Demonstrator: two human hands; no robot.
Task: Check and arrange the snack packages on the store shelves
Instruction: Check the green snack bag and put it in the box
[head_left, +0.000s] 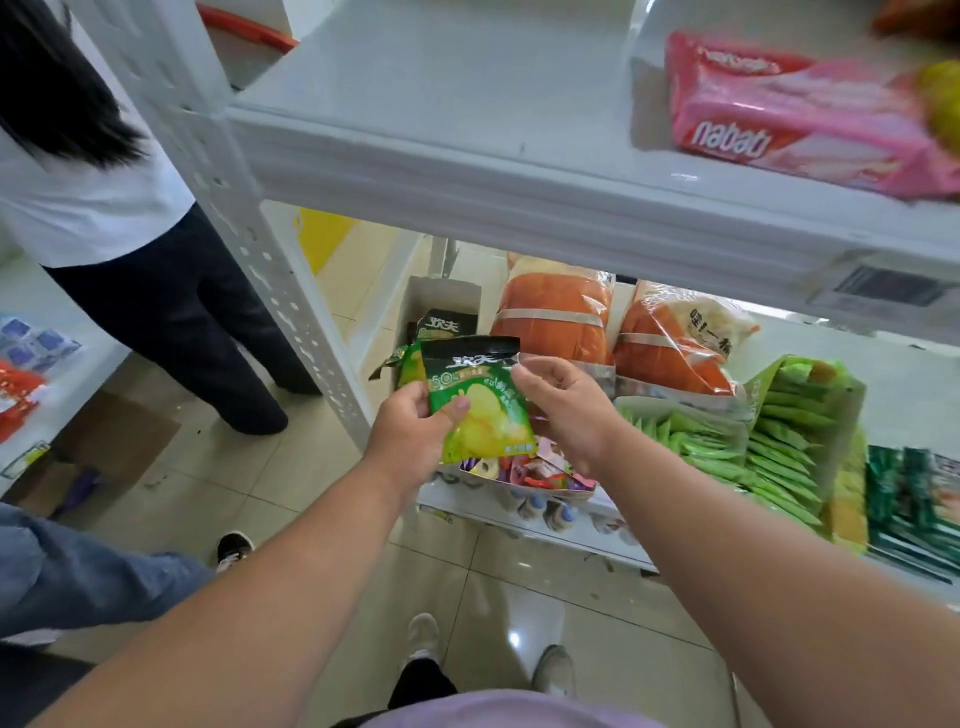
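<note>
Snack packet (480, 402), green with a black top and pale chips printed on it, sits upright between your two hands in front of the lower shelf (561, 514). Behind it an open white box (441, 299) holds more packets of the same kind, one with its black top showing. Below your hands a low tray (524, 475) is filled with small mixed sweets, and to the right a display box (789, 436) holds rows of light green sachets. Two orange bags (556, 317) stand at the back of the shelf.

Both your forearms reach forward. Your left hand (410, 434) grips the packet's left edge, thumb pressed on its front, fingers curled behind. Your right hand (563, 410) pinches the packet's upper right corner with its fingertips. A pink wafer pack (789, 117) lies on the upper shelf (467, 119).
</note>
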